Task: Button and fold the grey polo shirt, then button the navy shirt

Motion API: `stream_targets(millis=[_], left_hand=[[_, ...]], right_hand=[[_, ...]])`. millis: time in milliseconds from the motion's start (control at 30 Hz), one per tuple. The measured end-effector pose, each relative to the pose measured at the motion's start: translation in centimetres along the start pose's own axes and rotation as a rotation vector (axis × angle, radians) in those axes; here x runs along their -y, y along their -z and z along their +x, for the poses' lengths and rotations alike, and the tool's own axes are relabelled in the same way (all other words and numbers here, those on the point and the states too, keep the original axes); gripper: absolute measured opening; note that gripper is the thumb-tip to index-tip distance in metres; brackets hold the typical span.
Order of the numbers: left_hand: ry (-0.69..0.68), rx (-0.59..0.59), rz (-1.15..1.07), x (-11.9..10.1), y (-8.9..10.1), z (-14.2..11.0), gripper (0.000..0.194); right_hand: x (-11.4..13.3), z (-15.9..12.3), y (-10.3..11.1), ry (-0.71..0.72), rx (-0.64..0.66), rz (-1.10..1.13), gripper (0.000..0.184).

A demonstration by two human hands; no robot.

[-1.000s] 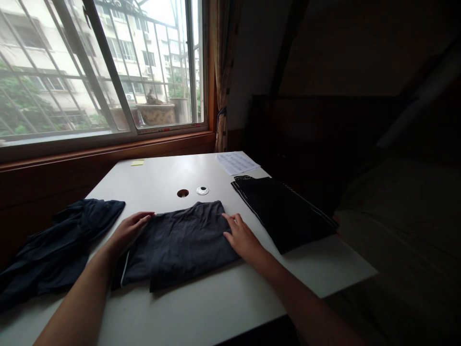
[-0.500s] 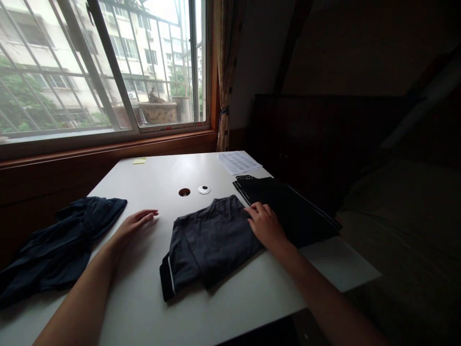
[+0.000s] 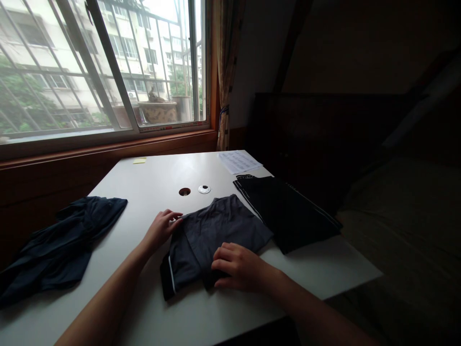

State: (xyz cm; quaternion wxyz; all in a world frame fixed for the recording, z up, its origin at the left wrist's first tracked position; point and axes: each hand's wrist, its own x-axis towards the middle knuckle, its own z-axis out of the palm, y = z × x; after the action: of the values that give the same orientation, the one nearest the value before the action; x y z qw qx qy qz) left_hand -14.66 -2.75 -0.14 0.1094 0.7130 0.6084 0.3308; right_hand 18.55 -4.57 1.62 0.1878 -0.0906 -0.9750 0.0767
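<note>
A dark grey garment (image 3: 219,223) lies folded on the white table, with a black band and white stripe at its lower left end. Beside its upper left edge is my left hand (image 3: 163,227), fingers stretched out and fingertips at the fabric's corner. My right hand (image 3: 237,266) rests over the garment's near edge, its fingers bent but apart, thumb away from them. I see no cloth pinched in either hand. To the right lies a folded black garment (image 3: 288,211) with white edging. A crumpled dark navy garment (image 3: 61,250) lies at the left.
The white table (image 3: 154,178) has an open round cable hole (image 3: 185,191) and a round cap (image 3: 204,189) beside it. Printed sheets (image 3: 238,162) lie at the back right, a yellow sticky note (image 3: 139,160) at the back left. A barred window (image 3: 154,62) is behind.
My left hand has moved right to the grey garment's upper left edge. My right hand has left the garment's right side and come nearer, leftward, to its front edge.
</note>
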Motion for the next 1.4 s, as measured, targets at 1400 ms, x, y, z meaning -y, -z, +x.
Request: stream_targets(millis=[1400], left_hand=[[0.206, -0.066, -0.460, -0.7, 0.9, 0.3, 0.032]], right_hand=[[3.0, 0.9, 1.0, 0.063, -0.290, -0.046, 0.005]])
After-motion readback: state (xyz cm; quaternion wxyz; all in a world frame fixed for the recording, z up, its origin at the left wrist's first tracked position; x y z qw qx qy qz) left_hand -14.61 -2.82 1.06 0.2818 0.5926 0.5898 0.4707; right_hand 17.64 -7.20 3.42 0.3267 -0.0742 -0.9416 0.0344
